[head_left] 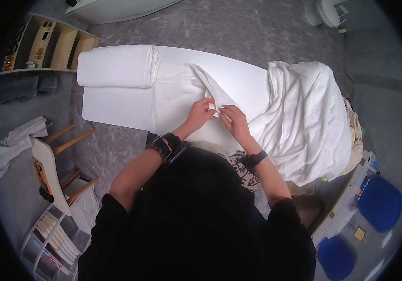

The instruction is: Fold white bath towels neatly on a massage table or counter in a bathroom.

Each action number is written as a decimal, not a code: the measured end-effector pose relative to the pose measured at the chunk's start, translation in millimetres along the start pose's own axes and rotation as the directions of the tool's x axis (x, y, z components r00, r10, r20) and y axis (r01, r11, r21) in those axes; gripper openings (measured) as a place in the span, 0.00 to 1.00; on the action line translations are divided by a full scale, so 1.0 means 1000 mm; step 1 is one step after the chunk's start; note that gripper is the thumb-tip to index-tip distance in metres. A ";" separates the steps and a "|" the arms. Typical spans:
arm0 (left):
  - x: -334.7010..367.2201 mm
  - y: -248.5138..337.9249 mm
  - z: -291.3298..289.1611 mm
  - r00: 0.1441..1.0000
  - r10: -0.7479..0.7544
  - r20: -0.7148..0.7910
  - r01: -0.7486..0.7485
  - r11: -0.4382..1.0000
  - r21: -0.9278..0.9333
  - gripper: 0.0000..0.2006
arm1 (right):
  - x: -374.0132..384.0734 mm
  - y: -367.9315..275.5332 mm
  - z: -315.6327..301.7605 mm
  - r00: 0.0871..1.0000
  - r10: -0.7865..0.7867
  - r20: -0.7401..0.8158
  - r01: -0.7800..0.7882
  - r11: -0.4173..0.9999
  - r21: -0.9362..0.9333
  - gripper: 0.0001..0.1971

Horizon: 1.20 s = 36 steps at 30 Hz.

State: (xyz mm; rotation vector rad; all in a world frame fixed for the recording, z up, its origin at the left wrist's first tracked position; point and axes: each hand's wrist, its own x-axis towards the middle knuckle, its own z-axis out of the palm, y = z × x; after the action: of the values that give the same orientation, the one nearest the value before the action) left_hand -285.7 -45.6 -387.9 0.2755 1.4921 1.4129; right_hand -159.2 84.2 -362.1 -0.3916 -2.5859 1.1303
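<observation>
Here's the white towel [175, 96], laid across the white table [116, 107]: looks soft, floppy, probably light, best taken by its edges. Left hand [200, 114] and right hand [234, 122] pinch its edge; a folded towel [116, 66] sits leftward.

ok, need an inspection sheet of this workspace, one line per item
Surface: smooth white table with rounded corners, partly covered by white textiles.
Job's things: thick folded white towel bundle at the left end; white terry cloth lying partly flat, its edge lifted in folds; loose, rumpled white fabric heap at the right.
Clutter: beige fabric beyond the heap's right edge.
Grippers: left hand and right hand, bare, close together, both pinching the cloth.
Cables: nothing seen clearly.
Surroundings: mottled grey floor; light wooden shelf unit at upper left; two rounded blue seats at lower right.
</observation>
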 end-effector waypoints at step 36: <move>-0.005 0.013 -0.002 0.994 -0.033 0.104 0.044 0.993 -0.109 0.10 | -0.003 -0.034 0.007 0.917 0.368 -0.154 -0.321 0.910 0.264 0.06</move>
State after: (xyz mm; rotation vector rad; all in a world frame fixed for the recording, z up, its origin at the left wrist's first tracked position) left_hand -290.8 -46.3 -374.8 0.2449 1.3242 1.4243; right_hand -163.1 56.3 -342.2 -0.8868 -2.2286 1.4112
